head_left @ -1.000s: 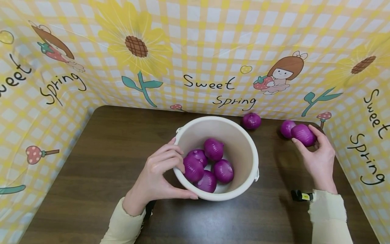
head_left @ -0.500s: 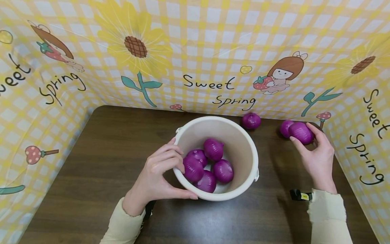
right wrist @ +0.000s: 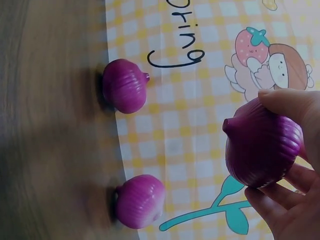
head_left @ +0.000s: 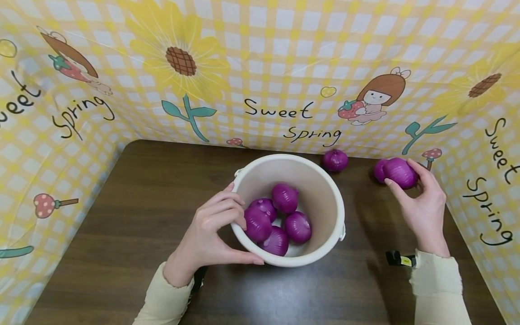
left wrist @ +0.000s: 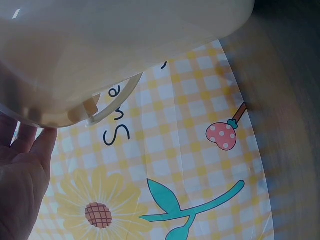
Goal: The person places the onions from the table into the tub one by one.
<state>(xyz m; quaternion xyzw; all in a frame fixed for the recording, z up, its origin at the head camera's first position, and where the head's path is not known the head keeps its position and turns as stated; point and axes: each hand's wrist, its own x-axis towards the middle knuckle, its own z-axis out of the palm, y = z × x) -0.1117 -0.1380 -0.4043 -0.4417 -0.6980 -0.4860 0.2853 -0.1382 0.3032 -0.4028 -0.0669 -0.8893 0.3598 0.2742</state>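
Note:
At the right, my right hand (head_left: pixel 426 207) grips a purple onion (head_left: pixel 401 173) between thumb and fingers. In the right wrist view this held onion (right wrist: pixel 262 145) shows its stem tip and stands apart from two more onions. One of those, the onion (head_left: pixel 380 170) at the back right, is partly covered by the held one in the head view. My left hand (head_left: pixel 215 228) grips the near left rim of a white bucket (head_left: pixel 335 194), thumb along the outside and fingers over the edge. Several purple onions (head_left: pixel 298 227) lie in the bucket. The left wrist view shows the bucket's outer wall (left wrist: pixel 125 40).
Another onion (head_left: pixel 335 160) sits on the dark wooden table (head_left: pixel 134 216) behind the bucket, close to the back cloth. Yellow checked cloth (head_left: pixel 280 58) walls the table in at the back and both sides. A handle joint (head_left: pixel 342 232) juts from the bucket's right side.
My right hand, with its onion, has shifted slightly left and toward the back, covering more of the onion behind. My left hand and the bucket have stayed in place.

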